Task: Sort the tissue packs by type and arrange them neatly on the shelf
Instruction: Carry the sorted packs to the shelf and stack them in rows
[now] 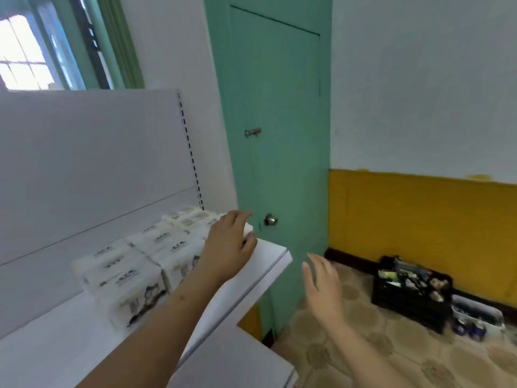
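Left hand [230, 242] curled round a white tissue pack [248, 229] at the right end of the shelf [268, 256]. Right hand [321, 287] spread, holding nothing. Beside: rows of white printed tissue packs [145, 264], slightly blurred.

Daylight from the window [25, 51] blows out top left; whole frame's motion-blurred, wide-angle bends the edges.

Two bare forearms and hands [229, 242] (no sleeves, rings or watch in view), a small mark on the left forearm
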